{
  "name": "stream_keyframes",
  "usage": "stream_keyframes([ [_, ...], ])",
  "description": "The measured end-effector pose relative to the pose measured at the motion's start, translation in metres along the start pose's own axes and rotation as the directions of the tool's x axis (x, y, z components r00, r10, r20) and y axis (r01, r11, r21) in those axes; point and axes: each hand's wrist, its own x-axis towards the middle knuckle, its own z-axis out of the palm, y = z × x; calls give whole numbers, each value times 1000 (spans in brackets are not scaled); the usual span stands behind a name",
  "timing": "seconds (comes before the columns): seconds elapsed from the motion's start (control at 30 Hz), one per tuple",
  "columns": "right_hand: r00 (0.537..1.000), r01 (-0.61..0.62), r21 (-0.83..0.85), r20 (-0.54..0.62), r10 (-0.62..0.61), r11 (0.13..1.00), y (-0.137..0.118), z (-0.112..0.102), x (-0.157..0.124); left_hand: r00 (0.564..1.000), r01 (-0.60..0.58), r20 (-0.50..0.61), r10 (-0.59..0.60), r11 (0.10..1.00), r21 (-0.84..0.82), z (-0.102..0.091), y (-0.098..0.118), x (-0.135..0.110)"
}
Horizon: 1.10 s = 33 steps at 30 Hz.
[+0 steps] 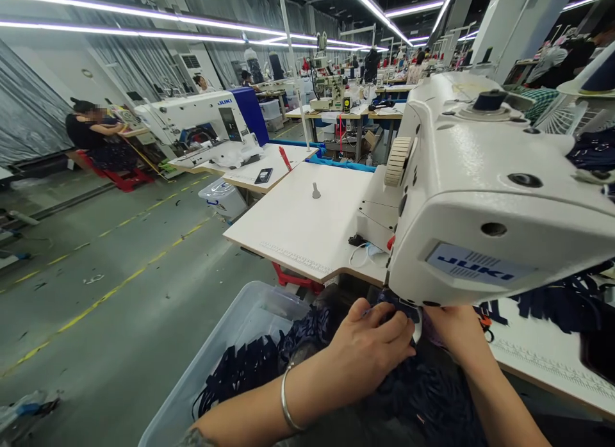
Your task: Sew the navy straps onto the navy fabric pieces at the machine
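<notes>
A large white sewing machine (500, 203) marked JUKI looms at the right. Below its head, my left hand (372, 344) has its fingers curled onto dark navy fabric (398, 304). A silver bangle (287, 399) circles that wrist. My right hand (451, 332) reaches in from the right beneath the machine head, which hides its fingertips; its grip does not show. Beneath both hands, a heap of navy strips (425, 402) spreads toward my lap. The needle area is mostly covered by the machine and my fingers.
A clear plastic tub (192, 370) holding more navy strips stands at left. On the white table (288, 223) lies a small grey metal piece (316, 191). Orange-handled snips (485, 322) sit right of my right hand. Another JUKI machine (192, 117) and a seated person (103, 139) are farther off.
</notes>
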Motion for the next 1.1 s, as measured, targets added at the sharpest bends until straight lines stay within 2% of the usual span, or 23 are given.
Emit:
stream_keyframes([
  [0.17,993,120,-105,10,-120,987,0,7,17,999,42,7,-43,995,89,2,7,3],
  [0.4,994,110,-112,7,-110,988,4,11,17,998,54,-37,-50,991,120,8,10,5],
  [0.73,991,132,-161,-7,-135,978,13,15,13,997,62,-47,-56,986,157,12,15,3],
  [1.1,960,274,-257,11,-281,927,13,13,27,998,60,-27,-56,982,177,7,11,-2],
])
